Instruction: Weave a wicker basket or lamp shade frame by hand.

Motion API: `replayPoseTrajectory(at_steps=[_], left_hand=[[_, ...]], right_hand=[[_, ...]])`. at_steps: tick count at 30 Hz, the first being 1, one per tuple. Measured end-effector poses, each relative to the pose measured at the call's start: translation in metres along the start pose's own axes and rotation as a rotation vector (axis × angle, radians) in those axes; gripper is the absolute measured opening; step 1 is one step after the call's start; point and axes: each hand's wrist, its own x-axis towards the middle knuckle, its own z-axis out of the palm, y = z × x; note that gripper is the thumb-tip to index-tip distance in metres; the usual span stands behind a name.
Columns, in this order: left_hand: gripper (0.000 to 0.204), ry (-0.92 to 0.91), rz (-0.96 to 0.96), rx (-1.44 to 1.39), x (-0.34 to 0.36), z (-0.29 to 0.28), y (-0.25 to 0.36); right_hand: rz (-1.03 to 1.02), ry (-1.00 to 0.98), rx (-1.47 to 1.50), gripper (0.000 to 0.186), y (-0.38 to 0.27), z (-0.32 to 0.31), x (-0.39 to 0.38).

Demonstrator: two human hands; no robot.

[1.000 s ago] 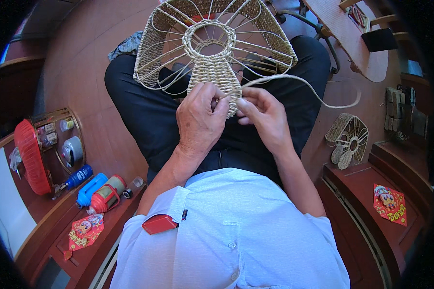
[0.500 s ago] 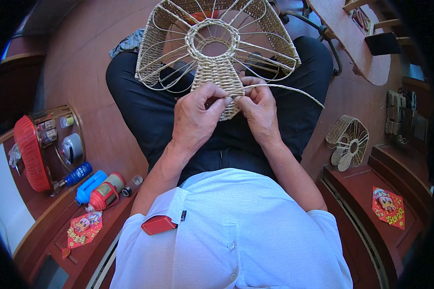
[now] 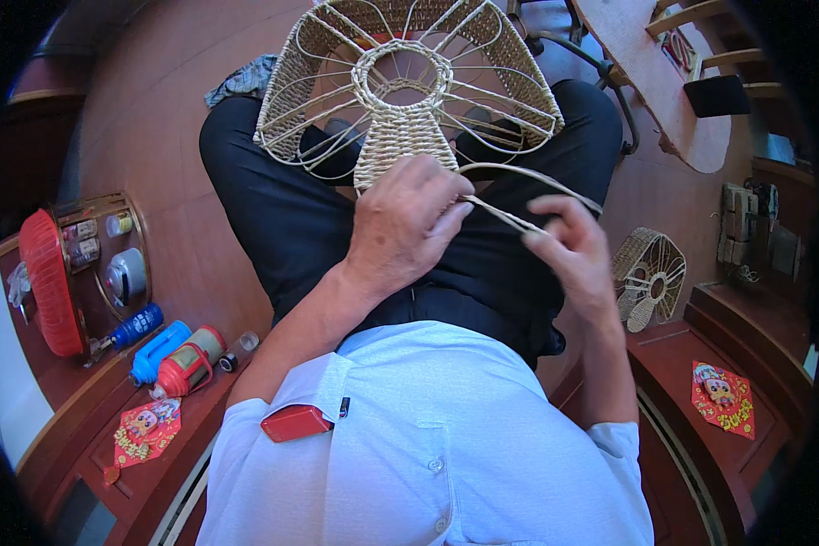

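Observation:
Between my knees stands a woven straw basket [image 3: 405, 135] with a wire frame, a round ring in its middle and spokes fanning outward. My left hand [image 3: 402, 223] is closed over the narrow, tightly woven tail of the basket and hides its near end. A pale straw cord [image 3: 502, 215] runs from under the left fingers to the right. My right hand [image 3: 575, 250] pinches this cord between thumb and forefinger, apart from the basket and slightly blurred. Another stretch of the cord arches above the right hand.
A second, similar woven piece [image 3: 651, 278] lies on the floor at right. To the left are a red mesh cover [image 3: 53, 282], a blue flask [image 3: 161, 353] and a red thermos [image 3: 189, 362]. A pink-topped table [image 3: 673, 118] stands at the far right.
My right hand has moved away from the basket to the right, drawing the cord out in a loop. My left hand has shifted right and now covers more of the tail.

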Motion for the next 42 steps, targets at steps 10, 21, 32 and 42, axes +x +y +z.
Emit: replayPoseTrajectory(at_steps=[10,21,32,42], left_hand=[[0.016,-0.033,0.109,0.143,0.006,0.030,-0.006],[0.013,0.229,-0.102,0.144,-0.010,0.013,-0.011],[0.017,0.136,-0.335,0.075,-0.017,0.003,-0.008],[0.014,0.071,-0.378,0.084,-0.014,-0.001,-0.009]], right_hand=[[-0.099,0.594,-0.363,0.008,0.129,-0.265,-0.078],[-0.018,0.989,-0.936,0.048,0.101,-0.478,-0.107],[0.025,-0.077,0.099,0.032,-0.012,0.050,0.012],[-0.007,0.077,0.320,0.039,0.016,0.106,0.064]])
